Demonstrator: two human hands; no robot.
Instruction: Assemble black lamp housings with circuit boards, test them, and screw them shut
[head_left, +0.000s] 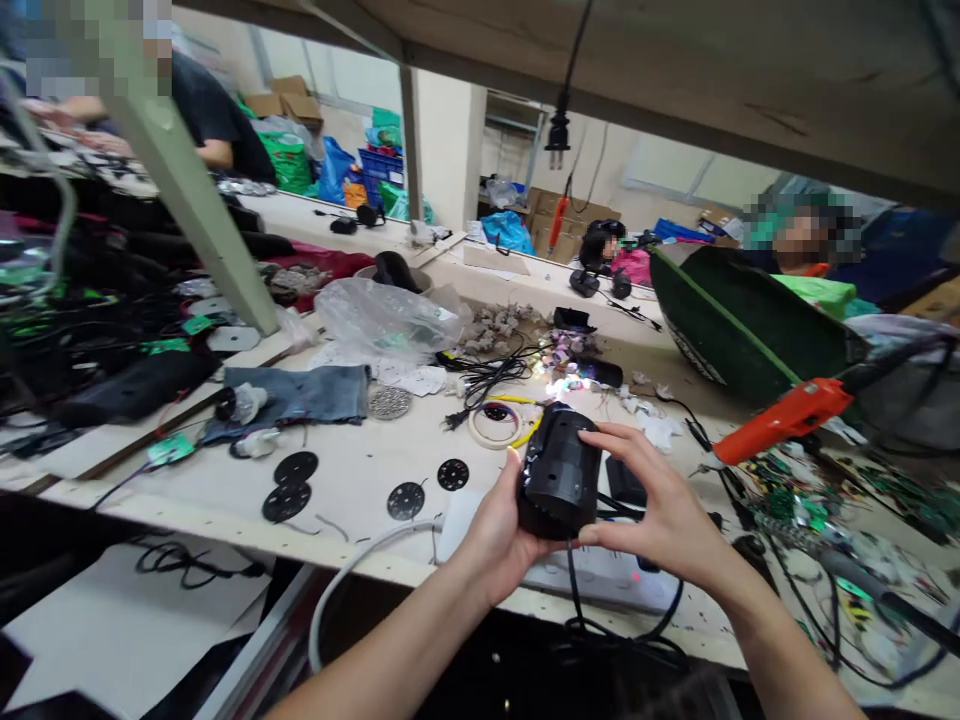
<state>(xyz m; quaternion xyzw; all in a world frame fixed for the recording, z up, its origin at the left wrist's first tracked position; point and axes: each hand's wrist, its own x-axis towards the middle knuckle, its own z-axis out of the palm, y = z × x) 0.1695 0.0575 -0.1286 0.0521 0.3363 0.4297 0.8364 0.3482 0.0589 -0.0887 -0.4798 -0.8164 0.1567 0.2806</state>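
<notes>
A black cylindrical housing [566, 470] with a cord at its lower end is held between my two hands above the bench's front edge. My left hand [499, 525] cups it from the left and below. On the other side, the fingertips and thumb of my right hand [656, 500] grip its top and bottom edges. Just behind lies a roll of masking tape [495, 425]. A white power strip [607, 580] with a red light sits under the hands, black plugs in it. Left of them are perforated black discs [406, 500].
An orange electric screwdriver [784, 420] hangs at the right, near a green bin [750, 320] and a heap of circuit boards [885, 490]. A plug [558, 130] dangles from the shelf overhead. A slanted post [172, 170] stands at left. Two other people are across the benches.
</notes>
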